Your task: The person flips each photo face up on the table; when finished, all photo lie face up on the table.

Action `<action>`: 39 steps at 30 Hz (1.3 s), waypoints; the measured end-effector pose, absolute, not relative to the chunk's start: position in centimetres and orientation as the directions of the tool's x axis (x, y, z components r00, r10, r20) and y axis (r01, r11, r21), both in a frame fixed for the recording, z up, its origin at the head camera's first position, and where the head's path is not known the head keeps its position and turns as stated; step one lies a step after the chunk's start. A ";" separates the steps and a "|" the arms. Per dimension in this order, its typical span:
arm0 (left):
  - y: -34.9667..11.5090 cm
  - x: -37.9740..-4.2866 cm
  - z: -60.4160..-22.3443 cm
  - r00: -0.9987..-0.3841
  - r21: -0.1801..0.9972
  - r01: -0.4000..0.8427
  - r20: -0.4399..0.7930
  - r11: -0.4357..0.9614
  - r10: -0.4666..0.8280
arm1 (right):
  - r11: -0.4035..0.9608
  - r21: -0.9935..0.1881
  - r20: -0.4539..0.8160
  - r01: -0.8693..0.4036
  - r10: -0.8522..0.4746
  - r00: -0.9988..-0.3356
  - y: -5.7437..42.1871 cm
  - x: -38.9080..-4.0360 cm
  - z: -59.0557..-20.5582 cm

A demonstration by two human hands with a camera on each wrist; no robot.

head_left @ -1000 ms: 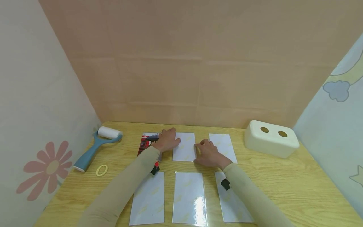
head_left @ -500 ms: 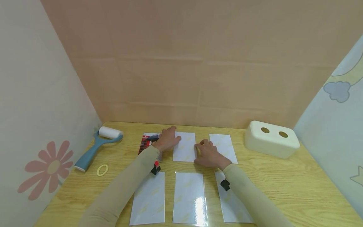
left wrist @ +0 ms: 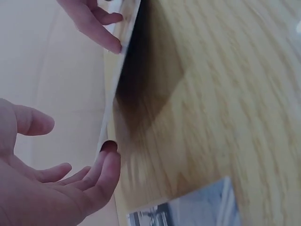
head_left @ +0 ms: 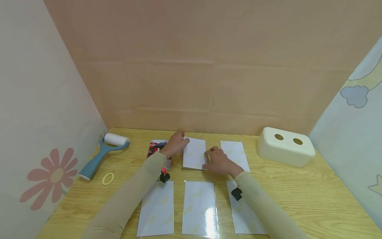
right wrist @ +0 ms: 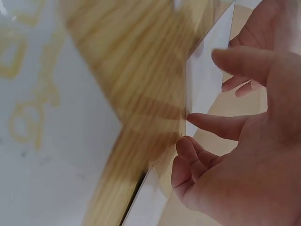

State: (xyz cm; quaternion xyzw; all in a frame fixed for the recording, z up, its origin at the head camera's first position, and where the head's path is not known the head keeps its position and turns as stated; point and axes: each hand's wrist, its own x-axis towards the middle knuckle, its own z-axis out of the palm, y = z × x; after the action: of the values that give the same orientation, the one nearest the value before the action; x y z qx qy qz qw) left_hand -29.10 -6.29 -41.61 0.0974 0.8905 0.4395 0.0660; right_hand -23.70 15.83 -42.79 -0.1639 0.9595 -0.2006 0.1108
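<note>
Your left hand (head_left: 175, 144), thumb apart from the loosely bent fingers, touches a thin, white, rectangular card (head_left: 194, 153), faintly yellow-marked, tilted above its own shadow; your right hand (head_left: 220, 161), thumb also apart, fingers its right edge, well left of the cream, two-holed plastic box (head_left: 286, 146).

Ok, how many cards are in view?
6, in two rows: far-left card, far-middle card, far-right card, near-left card, near-middle card, near-right card. Others may be hidden underneath.
</note>
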 end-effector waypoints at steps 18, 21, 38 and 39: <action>-4.7 -29.1 -41.2 -0.986 0.915 0.034 -0.035 0.402 0.163 | 0.688 -0.711 -0.123 -0.146 -0.326 -0.937 14.8 -23.9 -41.7; -4.4 -28.9 -41.1 -0.983 0.959 0.005 -0.047 0.285 0.176 | 0.665 -0.740 -0.146 -0.103 -0.309 -0.940 14.7 -23.8 -41.4; -3.3 -27.9 -41.2 -0.957 0.983 -0.173 -0.154 -0.055 0.248 | 0.580 -0.815 -0.162 -0.009 -0.243 -0.956 14.5 -23.4 -40.8; -3.3 -27.9 -41.2 -0.956 0.983 -0.175 -0.155 -0.057 0.249 | 0.574 -0.819 -0.164 -0.007 -0.245 -0.956 14.5 -23.4 -40.8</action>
State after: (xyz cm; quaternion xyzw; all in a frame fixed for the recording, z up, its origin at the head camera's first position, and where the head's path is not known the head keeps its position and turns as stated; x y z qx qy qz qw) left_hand -27.87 -3.31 -41.21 0.0277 0.6710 0.7265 0.1458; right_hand -23.41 14.49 -40.82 -0.0717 0.8773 -0.4562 0.1305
